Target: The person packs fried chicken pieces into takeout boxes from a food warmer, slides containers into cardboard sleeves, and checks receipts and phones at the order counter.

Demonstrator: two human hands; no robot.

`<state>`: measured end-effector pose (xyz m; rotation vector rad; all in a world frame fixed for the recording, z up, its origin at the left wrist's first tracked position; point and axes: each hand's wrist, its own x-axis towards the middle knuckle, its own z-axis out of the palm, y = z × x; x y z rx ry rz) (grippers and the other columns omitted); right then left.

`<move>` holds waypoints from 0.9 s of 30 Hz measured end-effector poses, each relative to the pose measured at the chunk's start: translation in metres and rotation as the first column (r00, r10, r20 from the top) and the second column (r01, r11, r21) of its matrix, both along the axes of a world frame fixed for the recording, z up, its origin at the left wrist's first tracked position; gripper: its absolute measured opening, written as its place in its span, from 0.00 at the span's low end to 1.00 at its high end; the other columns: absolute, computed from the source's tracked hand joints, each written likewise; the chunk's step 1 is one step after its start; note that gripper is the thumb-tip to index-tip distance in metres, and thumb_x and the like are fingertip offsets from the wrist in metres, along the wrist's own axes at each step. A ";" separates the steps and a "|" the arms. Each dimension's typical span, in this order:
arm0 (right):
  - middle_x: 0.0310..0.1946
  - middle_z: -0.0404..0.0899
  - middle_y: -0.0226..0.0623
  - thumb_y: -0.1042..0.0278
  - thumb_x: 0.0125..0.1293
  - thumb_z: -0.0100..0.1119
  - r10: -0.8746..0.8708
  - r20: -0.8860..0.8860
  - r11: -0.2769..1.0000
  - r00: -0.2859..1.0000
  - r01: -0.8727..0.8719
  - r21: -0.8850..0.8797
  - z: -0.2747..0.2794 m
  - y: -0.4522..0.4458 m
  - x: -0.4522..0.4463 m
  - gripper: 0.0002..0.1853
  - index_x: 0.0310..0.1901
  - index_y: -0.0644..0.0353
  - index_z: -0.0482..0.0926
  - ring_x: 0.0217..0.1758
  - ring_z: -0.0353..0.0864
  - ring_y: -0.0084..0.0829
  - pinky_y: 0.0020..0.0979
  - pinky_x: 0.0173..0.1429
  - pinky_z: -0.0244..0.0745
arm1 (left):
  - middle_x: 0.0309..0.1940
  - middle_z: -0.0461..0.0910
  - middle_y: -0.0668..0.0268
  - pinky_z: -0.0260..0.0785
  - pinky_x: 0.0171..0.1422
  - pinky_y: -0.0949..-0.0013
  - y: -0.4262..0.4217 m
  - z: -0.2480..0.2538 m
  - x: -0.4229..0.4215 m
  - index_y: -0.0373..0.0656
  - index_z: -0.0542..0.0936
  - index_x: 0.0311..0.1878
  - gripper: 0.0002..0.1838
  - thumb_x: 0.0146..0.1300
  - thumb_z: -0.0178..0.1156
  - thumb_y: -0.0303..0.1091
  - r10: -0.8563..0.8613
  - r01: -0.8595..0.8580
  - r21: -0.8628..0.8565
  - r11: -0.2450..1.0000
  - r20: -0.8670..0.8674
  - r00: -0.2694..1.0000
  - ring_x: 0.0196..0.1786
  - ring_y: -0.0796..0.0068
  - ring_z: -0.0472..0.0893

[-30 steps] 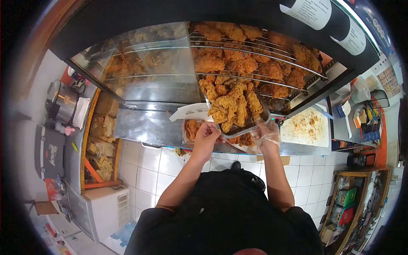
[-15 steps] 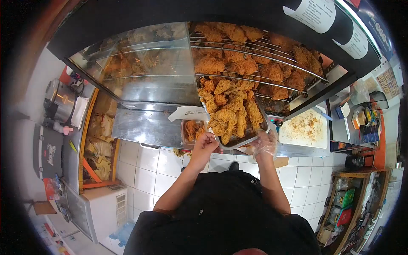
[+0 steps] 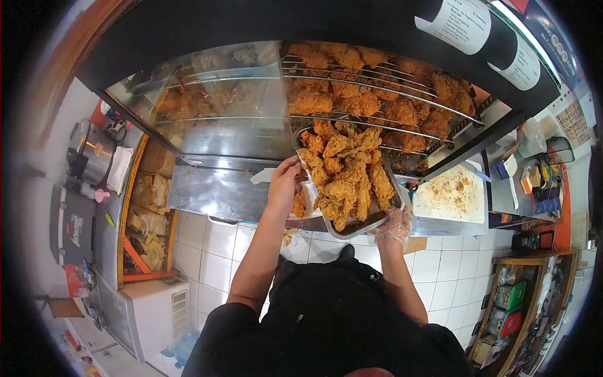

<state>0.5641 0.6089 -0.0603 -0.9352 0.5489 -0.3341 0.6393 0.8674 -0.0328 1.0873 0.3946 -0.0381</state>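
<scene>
A metal tray [image 3: 353, 232] heaped with battered fried chicken [image 3: 344, 173] is in front of the open warmer, over the counter's front edge. My right hand [image 3: 394, 226], in a clear plastic glove, grips the tray's near right corner. At the tray's left side, my bare left hand [image 3: 285, 182] has its fingers curled at the rim; the contact is partly hidden. Below that hand a paper takeaway box [image 3: 309, 188] with darker fried chicken pieces [image 3: 299, 202] shows in part, the rest covered by my forearm and the tray.
The lit warmer [image 3: 232, 135] has wire racks [image 3: 402, 94] of fried chicken and a glass pane on its left. A white crumb-strewn tray [image 3: 449, 195] stands right on the steel counter [image 3: 201, 188]. Shelves flank both sides; white tiles cover the floor.
My left hand has moved up and left, from the tray's near corner to its left side. The tray has shifted slightly toward me and covers more of the takeaway box.
</scene>
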 end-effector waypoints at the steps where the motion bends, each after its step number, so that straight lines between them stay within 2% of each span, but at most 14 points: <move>1: 0.43 0.78 0.42 0.80 0.59 0.52 0.008 0.052 0.999 0.999 -0.010 0.038 0.008 0.003 0.000 0.18 0.53 0.65 0.67 0.46 0.80 0.37 0.37 0.50 0.80 | 0.37 0.81 0.65 0.72 0.43 0.72 0.000 -0.006 0.005 0.35 0.76 0.52 0.13 0.66 0.54 0.28 0.033 -0.030 -0.045 0.999 0.064 0.997 0.37 0.75 0.79; 3: 0.42 0.78 0.41 0.79 0.60 0.53 0.006 0.104 0.997 0.995 -0.014 0.076 0.007 -0.002 -0.003 0.18 0.52 0.65 0.67 0.46 0.80 0.36 0.37 0.51 0.80 | 0.38 0.81 0.65 0.73 0.42 0.72 0.000 -0.017 0.009 0.34 0.77 0.51 0.12 0.65 0.55 0.27 0.059 -0.049 -0.089 0.995 0.124 0.990 0.37 0.75 0.79; 5: 0.52 0.73 0.46 0.56 0.61 0.55 0.134 0.062 0.984 0.989 -0.125 -0.128 0.000 -0.016 -0.007 0.28 0.58 0.66 0.68 0.51 0.74 0.37 0.32 0.53 0.72 | 0.36 0.80 0.65 0.73 0.41 0.70 0.000 -0.021 0.006 0.35 0.77 0.48 0.10 0.64 0.57 0.25 0.032 -0.020 -0.080 0.997 0.150 0.988 0.35 0.75 0.79; 6: 0.52 0.73 0.46 0.56 0.61 0.55 0.125 0.062 0.985 0.990 -0.116 -0.127 -0.003 -0.020 -0.009 0.28 0.58 0.66 0.68 0.51 0.74 0.37 0.32 0.53 0.72 | 0.36 0.80 0.65 0.73 0.41 0.70 0.000 -0.024 0.003 0.35 0.77 0.48 0.10 0.64 0.57 0.25 0.023 -0.011 -0.079 0.997 0.150 0.988 0.35 0.75 0.79; 8: 0.40 0.77 0.35 0.78 0.62 0.55 -0.118 -0.052 0.989 0.992 0.113 -0.098 0.008 -0.022 -0.010 0.15 0.50 0.62 0.69 0.41 0.78 0.31 0.31 0.48 0.78 | 0.34 0.80 0.65 0.73 0.40 0.70 -0.002 -0.020 -0.007 0.36 0.78 0.46 0.08 0.63 0.58 0.24 0.005 0.006 -0.099 0.995 0.105 0.994 0.34 0.75 0.79; 10: 0.40 0.78 0.35 0.78 0.61 0.56 -0.064 0.025 0.974 0.998 0.068 -0.214 -0.009 -0.041 -0.011 0.15 0.49 0.62 0.70 0.41 0.78 0.30 0.30 0.47 0.78 | 0.33 0.80 0.65 0.73 0.39 0.71 -0.005 -0.013 -0.018 0.36 0.78 0.44 0.07 0.63 0.59 0.25 -0.011 0.019 -0.093 0.995 0.094 0.996 0.33 0.75 0.79; 13: 0.40 0.79 0.36 0.78 0.57 0.57 -0.097 -0.027 0.974 0.995 0.090 -0.208 -0.010 -0.055 -0.023 0.14 0.46 0.62 0.72 0.41 0.79 0.30 0.29 0.45 0.77 | 0.32 0.80 0.64 0.75 0.38 0.71 -0.008 -0.006 -0.035 0.36 0.78 0.42 0.06 0.63 0.60 0.25 -0.066 0.073 -0.088 0.993 0.076 0.995 0.33 0.74 0.80; 15: 0.40 0.80 0.37 0.80 0.54 0.56 0.068 0.037 0.985 0.997 -0.061 -0.162 -0.010 -0.077 -0.038 0.13 0.43 0.63 0.75 0.42 0.79 0.30 0.29 0.46 0.77 | 0.32 0.81 0.63 0.76 0.38 0.70 -0.015 0.003 -0.049 0.36 0.78 0.41 0.05 0.63 0.61 0.26 -0.129 0.135 -0.092 0.987 0.067 0.989 0.33 0.73 0.81; 16: 0.45 0.77 0.41 0.66 0.56 0.55 0.132 -0.119 0.923 0.984 -0.166 -0.348 -0.017 -0.093 -0.048 0.26 0.58 0.66 0.70 0.47 0.74 0.30 0.28 0.51 0.70 | 0.33 0.81 0.62 0.78 0.39 0.69 -0.020 0.013 -0.057 0.36 0.78 0.41 0.05 0.63 0.61 0.26 -0.144 0.147 -0.058 0.987 0.052 0.988 0.35 0.71 0.83; 19: 0.41 0.78 0.39 0.67 0.54 0.54 0.059 0.015 0.922 0.998 -0.049 -0.384 0.014 -0.110 -0.074 0.27 0.57 0.65 0.71 0.44 0.75 0.30 0.28 0.49 0.71 | 0.36 0.82 0.59 0.80 0.43 0.65 -0.036 0.019 -0.077 0.37 0.78 0.42 0.06 0.63 0.61 0.24 -0.285 0.285 -0.029 0.958 -0.002 0.958 0.39 0.65 0.85; 20: 0.39 0.79 0.38 0.68 0.52 0.52 0.055 0.097 0.970 0.994 -0.030 -0.240 0.048 -0.105 -0.082 0.26 0.55 0.66 0.73 0.44 0.76 0.31 0.29 0.50 0.72 | 0.37 0.82 0.58 0.80 0.44 0.64 -0.048 0.029 -0.085 0.36 0.78 0.43 0.06 0.63 0.60 0.24 -0.346 0.344 -0.081 0.936 -0.013 0.938 0.40 0.63 0.85; 22: 0.36 0.78 0.39 0.68 0.49 0.52 -0.007 -0.104 0.872 0.995 -0.045 -0.487 0.040 -0.150 -0.118 0.21 0.46 0.68 0.76 0.40 0.77 0.31 0.30 0.44 0.74 | 0.41 0.82 0.56 0.79 0.50 0.59 -0.072 0.027 -0.099 0.35 0.78 0.46 0.09 0.62 0.59 0.22 -0.469 0.455 -0.201 0.868 -0.030 0.883 0.45 0.58 0.84; 24: 0.30 0.76 0.37 0.68 0.48 0.52 -0.237 -0.093 0.939 0.967 0.204 -0.277 0.054 -0.164 -0.136 0.14 0.36 0.66 0.75 0.31 0.75 0.29 0.30 0.34 0.74 | 0.42 0.82 0.56 0.78 0.52 0.58 -0.106 0.029 -0.102 0.35 0.78 0.46 0.09 0.62 0.58 0.22 -0.597 0.563 -0.277 0.778 -0.049 0.801 0.47 0.57 0.83; 27: 0.28 0.74 0.36 0.68 0.47 0.53 -0.275 -0.155 0.922 0.949 0.215 -0.322 0.035 -0.229 -0.176 0.12 0.34 0.65 0.74 0.31 0.74 0.28 0.29 0.33 0.73 | 0.46 0.81 0.56 0.76 0.57 0.56 -0.162 0.006 -0.106 0.35 0.77 0.48 0.12 0.61 0.58 0.23 -0.740 0.661 -0.379 0.648 -0.105 0.665 0.52 0.58 0.81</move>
